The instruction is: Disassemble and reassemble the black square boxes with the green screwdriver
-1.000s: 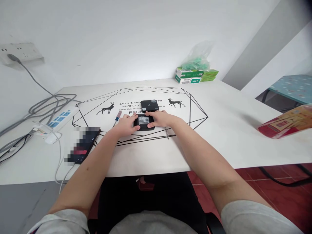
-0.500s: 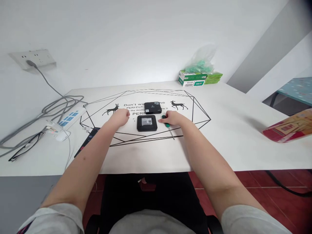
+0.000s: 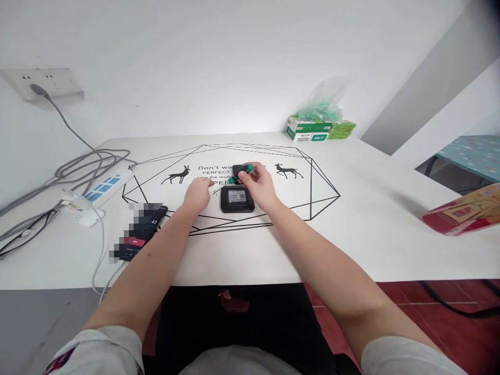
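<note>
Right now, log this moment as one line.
right hand: holds green-and-black screwdriver | left hand: near the screwdriver's tip, contact unclear | labelled black case: flat on table

The left sleeve (image 3: 113,344) was short and pale grey, and ended in a broad hem near the elbow; a dark patch (image 3: 60,362) with touches of red lay low on its outer side. The right sleeve (image 3: 398,346) matched it in colour and length. The shirt front (image 3: 240,362) showed the same grey. Black trousers (image 3: 242,330) covered the legs, their fabric too dark for detail. Both forearms were bare; the left forearm (image 3: 156,265) bore one small round spot. The left grip (image 3: 198,195) and the right grip (image 3: 261,187) were bare hands.
</note>
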A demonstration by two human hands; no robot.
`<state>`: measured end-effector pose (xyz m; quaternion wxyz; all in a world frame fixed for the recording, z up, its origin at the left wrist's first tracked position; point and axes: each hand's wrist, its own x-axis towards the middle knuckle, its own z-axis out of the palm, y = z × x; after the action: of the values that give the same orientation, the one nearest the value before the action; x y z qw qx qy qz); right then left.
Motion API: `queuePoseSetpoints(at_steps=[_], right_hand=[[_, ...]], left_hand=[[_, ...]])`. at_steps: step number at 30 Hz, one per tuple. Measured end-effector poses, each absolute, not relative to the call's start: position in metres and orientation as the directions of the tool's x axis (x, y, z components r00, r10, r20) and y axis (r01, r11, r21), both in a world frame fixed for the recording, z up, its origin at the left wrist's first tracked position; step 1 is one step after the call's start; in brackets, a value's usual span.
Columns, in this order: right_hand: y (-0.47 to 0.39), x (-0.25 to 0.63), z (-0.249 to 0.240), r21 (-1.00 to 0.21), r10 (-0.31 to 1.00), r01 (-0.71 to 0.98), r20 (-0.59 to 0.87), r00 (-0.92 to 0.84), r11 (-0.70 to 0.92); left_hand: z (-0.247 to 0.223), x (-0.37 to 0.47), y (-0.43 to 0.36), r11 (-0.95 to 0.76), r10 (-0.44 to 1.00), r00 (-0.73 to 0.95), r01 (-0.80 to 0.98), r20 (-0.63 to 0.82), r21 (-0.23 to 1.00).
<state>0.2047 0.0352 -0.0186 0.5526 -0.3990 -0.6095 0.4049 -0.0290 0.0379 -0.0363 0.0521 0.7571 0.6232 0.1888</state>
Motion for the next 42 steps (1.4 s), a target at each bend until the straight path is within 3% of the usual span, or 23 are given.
queuePoseSetpoints(at_steps=[5,11,16,21,29,42], right_hand=[[0.026,0.187,-0.025,-0.83,0.867,0.257,0.49,-0.087,0.495],[0.037,0.188,-0.036,-0.832,0.854,0.207,0.518,-0.043,0.515],[0.049,0.198,-0.04,-0.89,0.889,-0.026,0.452,0.078,0.455],[0.061,0.222,-0.04,-0.891,0.886,-0.077,0.429,0.175,0.447],[0.067,0.224,-0.04,-0.888,0.88,-0.072,0.436,0.186,0.455],[0.062,0.224,-0.038,-0.887,0.878,-0.046,0.447,0.17,0.46]], left_hand=[[-0.024,-0.018,0.031,-0.183,0.971,0.151,0.968,0.188,0.172],[-0.014,-0.007,0.024,-0.12,0.985,0.109,0.989,0.131,0.083],[-0.022,-0.009,0.026,-0.119,0.983,0.086,0.972,0.161,0.205],[-0.028,-0.006,0.026,-0.203,0.967,0.125,0.905,0.223,0.374],[-0.033,0.009,0.024,-0.286,0.943,0.205,0.901,0.262,0.327],[-0.036,0.01,0.023,-0.286,0.944,0.214,0.91,0.25,0.301]])
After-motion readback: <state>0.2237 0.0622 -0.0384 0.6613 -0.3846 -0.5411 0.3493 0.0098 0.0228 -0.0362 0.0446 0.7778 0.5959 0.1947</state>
